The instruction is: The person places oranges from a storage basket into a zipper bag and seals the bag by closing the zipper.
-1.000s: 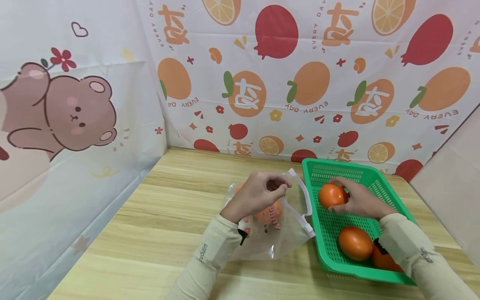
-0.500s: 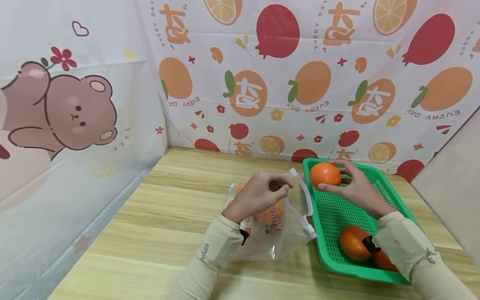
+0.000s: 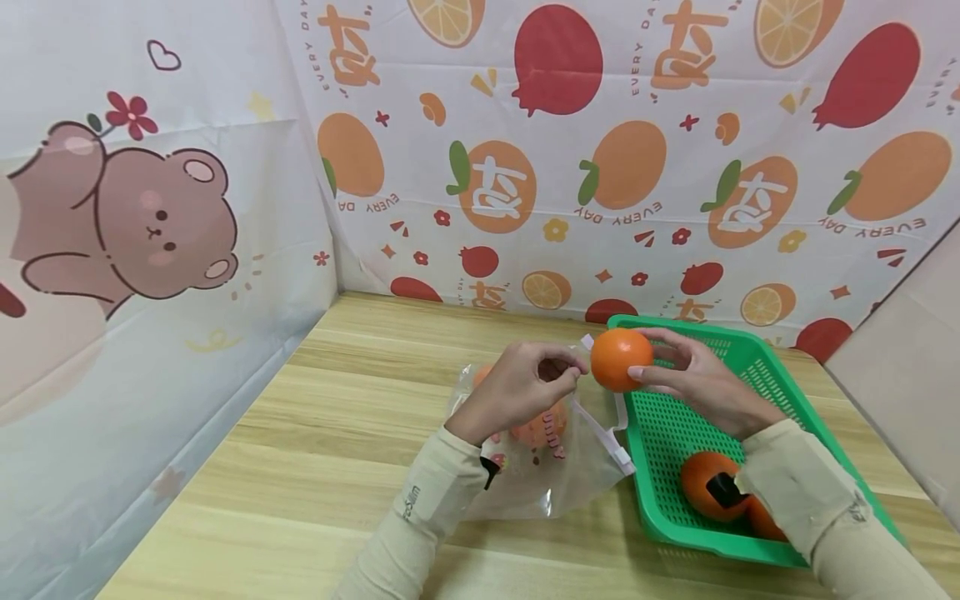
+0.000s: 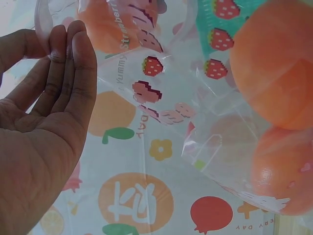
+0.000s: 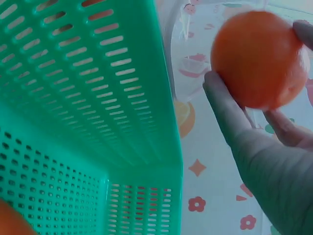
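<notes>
Right hand (image 5: 274, 152) is holding an orange fruit (image 5: 258, 58) up in the top right corner, fingers (image 5: 222, 105) curling around it from below and another fingertip showing at the far right edge. A green plastic basket (image 5: 93, 98) with slotted walls is filling the whole left side, its corner sitting just beside the hand. Behind them, a white cloth (image 5: 200, 171) with little flowers and stars is showing.

Your left hand (image 3: 517, 387) is raised with fingertips pinched together; your right hand (image 3: 693, 379) is lifted beside it, fingers curled in a grip.
</notes>
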The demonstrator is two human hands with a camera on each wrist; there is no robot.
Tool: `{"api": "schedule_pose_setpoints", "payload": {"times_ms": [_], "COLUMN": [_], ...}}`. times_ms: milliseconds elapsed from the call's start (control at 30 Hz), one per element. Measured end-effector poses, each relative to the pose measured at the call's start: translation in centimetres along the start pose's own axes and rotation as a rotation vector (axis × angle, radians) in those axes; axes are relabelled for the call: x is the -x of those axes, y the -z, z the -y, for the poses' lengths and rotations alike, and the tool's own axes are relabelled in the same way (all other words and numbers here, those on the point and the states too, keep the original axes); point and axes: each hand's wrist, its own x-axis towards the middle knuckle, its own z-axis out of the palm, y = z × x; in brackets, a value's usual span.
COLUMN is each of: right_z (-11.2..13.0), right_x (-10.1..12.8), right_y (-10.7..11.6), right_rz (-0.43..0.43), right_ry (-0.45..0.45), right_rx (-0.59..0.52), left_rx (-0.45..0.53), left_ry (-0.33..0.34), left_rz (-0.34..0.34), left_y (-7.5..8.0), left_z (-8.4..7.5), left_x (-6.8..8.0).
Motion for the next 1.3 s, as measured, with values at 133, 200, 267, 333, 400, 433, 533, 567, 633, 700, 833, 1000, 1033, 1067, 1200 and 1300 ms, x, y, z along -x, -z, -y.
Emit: {"api": "schedule_pose_setpoints", "payload": {"times_ms": [133, 200, 267, 333, 400, 433, 533, 567, 633, 700, 833, 1000, 1033, 1067, 1200, 1300], "right_z": [0.0, 0.0, -0.1, -0.1, -0.2, -0.2, -0.3, -0.3, -0.4, -0.5, -0.5, -0.4, -0.4, -0.3, -0.1, -0.1], "right_x": [0.0, -0.1, -0.3, -0.5, -0.6, -0.7, -1.0, -1.1, -1.3, -1.5, -1.9, -2.6, -2.6, -2.7, -3.0, -3.5], "right_y": [-0.2, -0.4, -0.6, -0.8, -1.0, -1.1, -1.4, -1.4, -1.5, -1.6, -1.8, -2.1, -2.1, -2.1, -2.3, -2.6], "right_rz": [0.074, 0.099, 0.126, 0.151, 0.173, 0.186, 0.230, 0.247, 0.281, 0.309, 0.340, 0.369, 0.372, 0.377, 0.419, 0.464], "right_ry": [-0.002, -0.013, -0.020, -0.022, -0.023, -0.023, -0.033, -0.037, -0.041, -0.042, -0.041, -0.046, -0.055, -0.066, -0.093, -0.087], "right_rx": [-0.042, -0.035, -0.024, 0.001, 0.031, 0.042, 0.054, 0.052, 0.045, 0.038, 0.036, 0.132, 0.158, 0.178, 0.190, 0.171], "left_rx": [0.007, 0.007, 0.011, 0.011, 0.009, 0.010, 0.011, 0.012, 0.018, 0.020, 0.034, 0.053, 0.052, 0.049, 0.037, 0.028], "left_ry": [-0.003, -0.001, 0.002, 0.001, -0.003, -0.004, -0.004, -0.002, 0.000, -0.003, -0.025, -0.036, -0.036, -0.038, -0.049, -0.055], "left_rz": [-0.001, -0.003, -0.006, -0.008, -0.011, -0.012, -0.017, -0.019, -0.022, -0.024, -0.021, -0.012, -0.013, -0.013, -0.011, -0.014], "left_y": [-0.1, -0.2, -0.3, -0.3, -0.4, -0.4, -0.4, -0.4, -0.5, -0.5, -0.5, -0.4, -0.4, -0.4, -0.3, -0.3], "left_z": [0.0, -0.1, -0.1, -0.1, -0.1, -0.1, -0.2, -0.3, -0.3, -0.4, -0.6, -0.5, -0.5, -0.5, -0.5, -0.5], "left_x": [0.0, 0.0, 0.0, 0.0, 0.1, 0.2, 0.3, 0.3, 0.4, 0.4, 0.5, 0.4, 0.3, 0.3, 0.2, 0.2]}}
